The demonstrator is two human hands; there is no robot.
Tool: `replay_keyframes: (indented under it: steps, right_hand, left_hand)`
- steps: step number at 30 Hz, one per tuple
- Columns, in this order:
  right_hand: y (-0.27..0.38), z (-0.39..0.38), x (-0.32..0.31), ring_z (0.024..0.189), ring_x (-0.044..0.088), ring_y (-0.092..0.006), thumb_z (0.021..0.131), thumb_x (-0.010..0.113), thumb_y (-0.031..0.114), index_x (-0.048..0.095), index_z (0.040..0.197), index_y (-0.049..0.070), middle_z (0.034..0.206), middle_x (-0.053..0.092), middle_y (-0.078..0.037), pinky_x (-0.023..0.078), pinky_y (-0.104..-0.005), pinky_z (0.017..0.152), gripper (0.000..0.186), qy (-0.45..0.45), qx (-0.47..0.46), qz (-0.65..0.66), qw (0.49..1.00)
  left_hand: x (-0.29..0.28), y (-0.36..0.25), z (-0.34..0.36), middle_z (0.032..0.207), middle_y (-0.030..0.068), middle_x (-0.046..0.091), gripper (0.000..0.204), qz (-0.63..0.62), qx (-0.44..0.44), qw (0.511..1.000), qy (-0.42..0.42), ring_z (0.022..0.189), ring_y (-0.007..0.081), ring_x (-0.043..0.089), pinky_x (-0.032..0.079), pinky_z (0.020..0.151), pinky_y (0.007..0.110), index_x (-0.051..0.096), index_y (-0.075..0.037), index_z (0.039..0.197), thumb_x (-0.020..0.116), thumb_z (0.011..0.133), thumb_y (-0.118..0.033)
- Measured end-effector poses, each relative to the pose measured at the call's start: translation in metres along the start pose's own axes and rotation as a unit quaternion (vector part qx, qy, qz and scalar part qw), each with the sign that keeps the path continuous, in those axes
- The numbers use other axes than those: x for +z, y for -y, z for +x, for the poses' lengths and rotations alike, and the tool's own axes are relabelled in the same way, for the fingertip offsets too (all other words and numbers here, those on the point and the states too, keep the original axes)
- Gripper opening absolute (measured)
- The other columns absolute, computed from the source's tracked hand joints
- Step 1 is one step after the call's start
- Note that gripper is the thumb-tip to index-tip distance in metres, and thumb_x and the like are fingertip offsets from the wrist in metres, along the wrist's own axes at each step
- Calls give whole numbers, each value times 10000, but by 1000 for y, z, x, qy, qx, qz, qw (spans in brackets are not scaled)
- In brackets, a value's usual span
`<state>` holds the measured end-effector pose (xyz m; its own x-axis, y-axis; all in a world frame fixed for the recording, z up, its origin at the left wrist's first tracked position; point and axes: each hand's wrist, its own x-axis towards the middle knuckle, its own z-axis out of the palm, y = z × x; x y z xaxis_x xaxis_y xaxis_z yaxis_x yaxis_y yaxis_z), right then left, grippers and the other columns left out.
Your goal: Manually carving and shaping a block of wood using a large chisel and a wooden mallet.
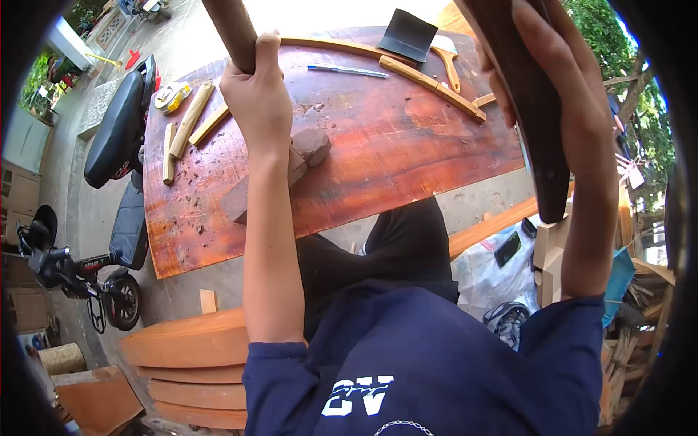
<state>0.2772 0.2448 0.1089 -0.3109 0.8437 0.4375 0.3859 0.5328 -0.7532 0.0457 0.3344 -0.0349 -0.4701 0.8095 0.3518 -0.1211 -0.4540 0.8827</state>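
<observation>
My left hand (256, 102), raised over the table's far left part, is wrapped round a brown wooden rod (231, 29), its upper end outside the picture. On the right, my right hand (574, 87) grips a long, dark, slightly curved wooden piece (542, 123) with a rounded lower end. Whether the two pieces join above the picture cannot be seen. Beneath my left forearm, a brown block (311, 147) and a flat wooden piece lie on the reddish wooden table (378, 160), partly hidden by the arm.
Sticks (190, 120), a tape measure (172, 97), a pen (347, 70), a jointed wooden strip (432, 89), a brush (447, 65) and a black sheet (408, 36) lie on the table. Curved boards (185, 338) are stacked at lower left; a scooter (120, 131) stands left.
</observation>
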Motion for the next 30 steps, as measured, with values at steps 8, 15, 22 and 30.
replay_keyframes:
  steps: [8,15,22,30]
  right_hand:
    - [-74,-73,6,1307,556,-200,1011,583,298,319,1608,11,1621,394,-179,491,-262,960,714,22,55,-19,998]
    - [-100,-91,22,1422,460,-214,1029,555,265,337,1613,49,1628,396,-139,398,-325,1125,660,-27,81,53,995]
    - [-109,-102,18,1483,395,-251,1028,565,257,325,1611,26,1634,379,-164,304,-381,1211,671,-5,89,78,993]
    - [-123,-101,32,1419,484,-273,1008,620,233,353,1602,39,1546,493,-211,340,-377,1184,679,-5,134,105,985]
  left_hand:
    - [-22,-67,17,619,-61,305,295,-137,-15,987,84,477,49,194,185,446,253,470,-138,770,639,963,-282]
    - [-46,-95,32,632,-63,339,258,-94,-9,990,103,470,36,180,164,447,240,479,-120,777,648,953,-206]
    - [-94,-68,1,751,-46,620,316,417,-7,905,81,608,19,490,361,552,209,755,3,980,835,887,-289]
    - [-108,-53,-21,944,65,742,466,528,-109,834,115,861,111,647,519,796,303,745,28,1110,845,871,-359]
